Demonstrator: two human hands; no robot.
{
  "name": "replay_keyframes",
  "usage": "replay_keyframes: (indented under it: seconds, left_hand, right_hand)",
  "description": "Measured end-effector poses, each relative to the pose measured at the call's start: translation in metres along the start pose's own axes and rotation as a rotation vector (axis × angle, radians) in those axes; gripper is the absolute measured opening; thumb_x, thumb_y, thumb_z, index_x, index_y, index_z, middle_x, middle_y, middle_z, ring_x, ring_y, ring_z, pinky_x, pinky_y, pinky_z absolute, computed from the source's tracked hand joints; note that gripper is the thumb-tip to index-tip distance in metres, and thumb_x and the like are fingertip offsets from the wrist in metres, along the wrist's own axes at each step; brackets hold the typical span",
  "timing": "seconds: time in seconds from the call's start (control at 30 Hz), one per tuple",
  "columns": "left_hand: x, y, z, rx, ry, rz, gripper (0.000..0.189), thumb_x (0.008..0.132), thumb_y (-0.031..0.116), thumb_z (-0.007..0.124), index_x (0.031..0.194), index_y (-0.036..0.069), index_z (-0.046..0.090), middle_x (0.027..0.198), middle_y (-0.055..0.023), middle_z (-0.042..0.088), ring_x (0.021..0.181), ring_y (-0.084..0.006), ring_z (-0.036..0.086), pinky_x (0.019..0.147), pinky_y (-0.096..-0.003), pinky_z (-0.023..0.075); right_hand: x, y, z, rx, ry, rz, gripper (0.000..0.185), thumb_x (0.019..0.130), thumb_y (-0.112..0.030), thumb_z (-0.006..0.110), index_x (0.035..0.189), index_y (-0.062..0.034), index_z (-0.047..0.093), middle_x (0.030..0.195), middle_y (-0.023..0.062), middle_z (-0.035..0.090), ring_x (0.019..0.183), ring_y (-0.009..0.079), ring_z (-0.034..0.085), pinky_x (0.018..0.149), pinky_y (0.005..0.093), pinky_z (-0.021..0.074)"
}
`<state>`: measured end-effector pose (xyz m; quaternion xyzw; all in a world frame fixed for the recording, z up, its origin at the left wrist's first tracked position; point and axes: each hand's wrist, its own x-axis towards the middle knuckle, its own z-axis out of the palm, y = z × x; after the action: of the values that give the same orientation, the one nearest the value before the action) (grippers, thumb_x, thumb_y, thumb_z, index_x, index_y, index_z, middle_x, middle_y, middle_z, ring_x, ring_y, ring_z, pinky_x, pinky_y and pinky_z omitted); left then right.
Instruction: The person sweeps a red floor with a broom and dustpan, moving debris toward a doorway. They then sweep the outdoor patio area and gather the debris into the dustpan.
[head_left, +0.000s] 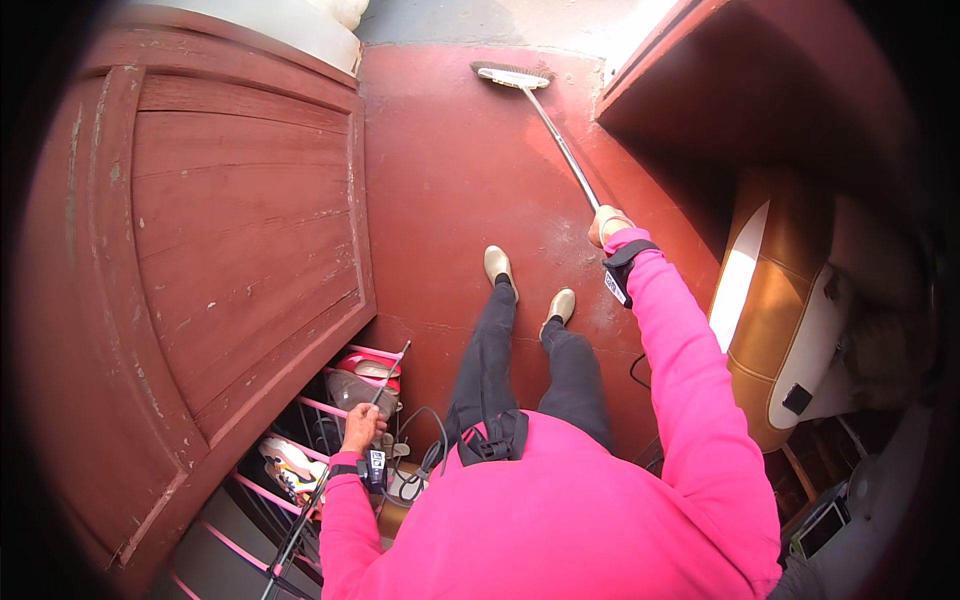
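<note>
My right hand (609, 223) is closed around the metal handle of a push broom (561, 142), at arm's length ahead on the right. The broom's white head (513, 77) with dark bristles rests on the red floor near the doorway. At the lower left, my left hand (363, 427) is closed on a thin dark rod (386, 381) of the pink-and-dark shoe rack (322, 406); the fingertips are partly turned away from view. Both wrists wear black straps with small white-labelled devices.
A worn red wooden door (247, 225) stands at the left. The rack holds several shoes (292, 465). Grey cables (433, 455) lie beside my legs. A brown-and-white padded seat (765, 322) stands at the right, below a dark red panel (735, 97). The floor (442, 172) has cracks.
</note>
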<state>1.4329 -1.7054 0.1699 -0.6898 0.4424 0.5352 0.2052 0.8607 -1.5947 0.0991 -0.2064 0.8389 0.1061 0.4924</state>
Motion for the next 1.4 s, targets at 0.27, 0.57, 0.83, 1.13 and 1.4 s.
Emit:
replay_keyframes:
  seconds: [0.27,0.57,0.83,1.13,1.4]
  left_hand:
    - [0.028,0.011,0.014,0.024,-0.138,-0.092,0.021,0.085,0.022,0.048,0.094,0.003,0.052,0.075,-0.0065,0.057,0.059,-0.0133,0.056,0.048,-0.0260,0.0455]
    - [0.068,0.065,0.020,-0.049,-0.172,0.041,0.023,0.086,0.024,0.046,0.094,0.002,0.051,0.078,-0.0089,0.058,0.063,-0.0163,0.058,0.052,-0.0288,0.0486]
    - [0.047,0.007,0.017,-0.168,-0.131,-0.115,0.021,0.087,0.023,0.046,0.090,0.003,0.051,0.077,-0.0087,0.058,0.061,-0.0159,0.058,0.051,-0.0278,0.0487]
    - [-0.007,-0.070,0.030,-0.278,-0.120,-0.432,0.020,0.086,0.022,0.048,0.093,0.004,0.051,0.075,-0.0054,0.058,0.058,-0.0133,0.058,0.049,-0.0266,0.0481]
    - [0.031,-0.019,0.043,-0.316,-0.178,-0.251,0.023,0.088,0.023,0.045,0.096,0.001,0.049,0.080,-0.0089,0.058,0.064,-0.0166,0.059,0.053,-0.0287,0.0493]
  right_hand:
    - [-0.144,0.122,0.105,-0.198,-0.168,0.435,0.028,0.080,-0.010,0.050,0.107,-0.0011,0.048,0.103,0.0220,0.056,0.098,0.0337,0.055,0.084,0.0418,0.0441]
    - [-0.244,0.121,0.029,-0.140,-0.005,0.081,0.029,0.077,-0.023,0.052,0.088,0.0033,0.052,0.079,0.0280,0.057,0.077,0.0415,0.056,0.069,0.0456,0.0451]
    - [-0.030,-0.103,-0.025,-0.111,0.243,-0.126,0.030,0.080,-0.026,0.050,0.092,0.0016,0.052,0.086,0.0257,0.058,0.086,0.0379,0.056,0.076,0.0434,0.0448]
    - [0.059,-0.254,0.010,-0.177,0.021,0.049,0.028,0.081,-0.014,0.051,0.106,-0.0027,0.051,0.102,0.0225,0.056,0.095,0.0329,0.056,0.080,0.0415,0.0461]
    - [-0.099,-0.005,0.003,-0.591,-0.154,0.137,0.021,0.083,-0.017,0.044,0.096,-0.0016,0.051,0.093,0.0231,0.059,0.093,0.0355,0.056,0.078,0.0420,0.0454]
